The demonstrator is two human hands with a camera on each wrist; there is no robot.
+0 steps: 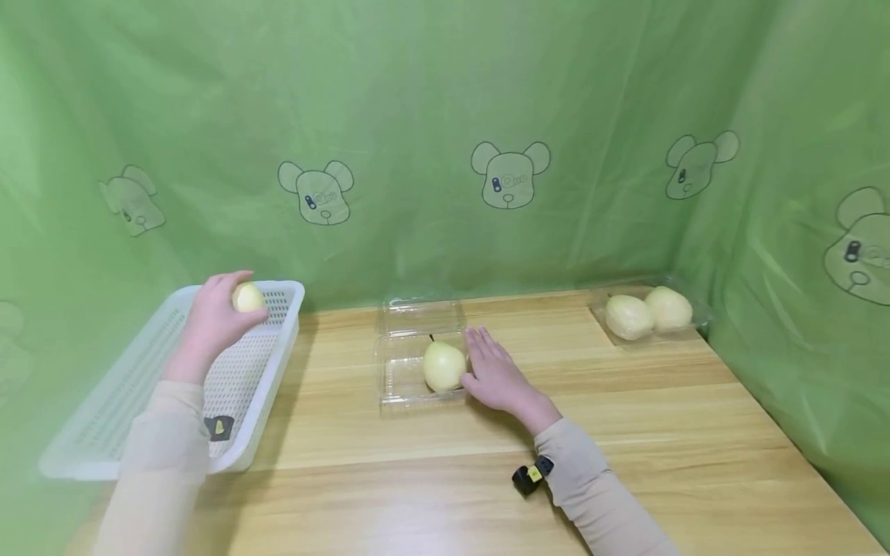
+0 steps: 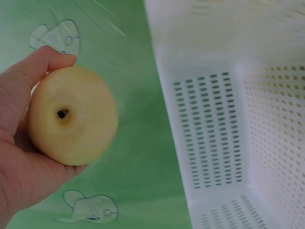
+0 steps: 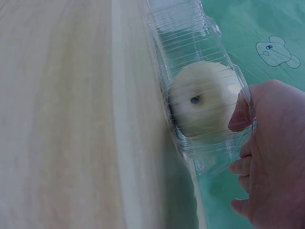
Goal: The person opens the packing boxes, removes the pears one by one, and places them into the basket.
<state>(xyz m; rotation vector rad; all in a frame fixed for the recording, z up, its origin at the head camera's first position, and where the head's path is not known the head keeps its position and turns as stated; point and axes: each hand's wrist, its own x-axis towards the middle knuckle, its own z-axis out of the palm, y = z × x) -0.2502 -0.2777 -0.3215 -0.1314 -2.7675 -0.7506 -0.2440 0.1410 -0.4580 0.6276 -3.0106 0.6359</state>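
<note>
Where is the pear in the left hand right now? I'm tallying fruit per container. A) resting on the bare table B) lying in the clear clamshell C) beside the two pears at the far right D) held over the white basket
D: the left hand grips the pear above the white basket.

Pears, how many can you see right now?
4: one held in the left hand over the white basket, one in the open clear box by the right hand, two in the far-right clear box.

basket [image 2: 224, 143]: cut off by edges | far pears' [image 1: 648, 313] container: blurred
</note>
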